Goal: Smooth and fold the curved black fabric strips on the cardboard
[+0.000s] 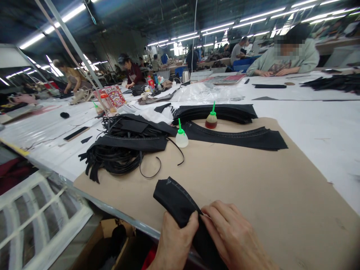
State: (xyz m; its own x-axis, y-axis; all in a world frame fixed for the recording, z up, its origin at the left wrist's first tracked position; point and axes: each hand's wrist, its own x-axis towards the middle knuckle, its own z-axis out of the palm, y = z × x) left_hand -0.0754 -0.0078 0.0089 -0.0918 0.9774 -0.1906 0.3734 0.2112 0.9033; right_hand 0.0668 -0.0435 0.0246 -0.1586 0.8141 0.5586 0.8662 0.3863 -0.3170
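Left hand [176,240], right hand [233,236] | together, both clamped on black stitched strip [177,198] | near edge, brown card sheet [253,187] | risk: loosened pinch drops strip off edge

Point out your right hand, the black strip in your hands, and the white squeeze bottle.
Right hand [233,234]: head view, on its back.
Black strip [176,200]: head view, on its folded end.
White squeeze bottle [182,139]: head view, on its body.

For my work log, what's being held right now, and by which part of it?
A curved black stitched strip is held in both hands: the left hand grips its lower part, while the right hand has its fingers on the strip's edge alongside.
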